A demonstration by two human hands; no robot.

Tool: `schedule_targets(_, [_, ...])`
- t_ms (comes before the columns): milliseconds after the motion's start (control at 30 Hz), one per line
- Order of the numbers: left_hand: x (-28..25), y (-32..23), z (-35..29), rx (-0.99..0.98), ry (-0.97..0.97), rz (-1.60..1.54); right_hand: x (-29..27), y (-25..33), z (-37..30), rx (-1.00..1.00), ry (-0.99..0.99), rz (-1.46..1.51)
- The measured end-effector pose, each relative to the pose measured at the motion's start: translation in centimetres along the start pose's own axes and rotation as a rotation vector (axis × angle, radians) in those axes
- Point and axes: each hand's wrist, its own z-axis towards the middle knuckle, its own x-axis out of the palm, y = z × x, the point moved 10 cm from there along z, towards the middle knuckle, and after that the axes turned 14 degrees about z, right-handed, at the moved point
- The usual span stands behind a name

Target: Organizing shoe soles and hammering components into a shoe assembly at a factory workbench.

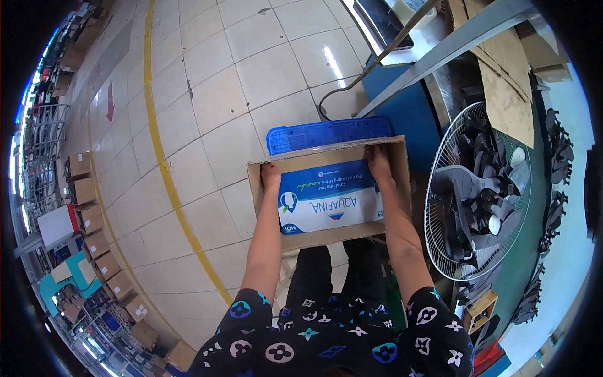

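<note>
Left hand: bunched inside the far-left corner of the open cardboard box. Right hand: reaching down into the far-right corner, fingertips hidden. Can't tell how tightly either grips. Box spans both hands, its near wall back between the forearms. Blue-and-white printed panel lies at box bottom, between and nearer the body than the hands; can't tell if loose.

Edges: blue plastic crate just past the far wall, ahead of both hands. Right of right hand: wire basket of dark grey parts; grey bar ahead-right. Left of left hand: wide tiled floor, yellow line crossing it.
</note>
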Motion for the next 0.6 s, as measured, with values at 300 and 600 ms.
schedule_targets(300, [-0.9,-3.7,-8.3,0.316,-0.298,0.176,0.3,-0.2,-4.3,0.023,-0.137,-0.057])
schedule_targets(600, [1.0,-5.4,-14.1,0.697,0.095,0.462,-1.2,2.6,-9.3,0.152,0.046,-0.248])
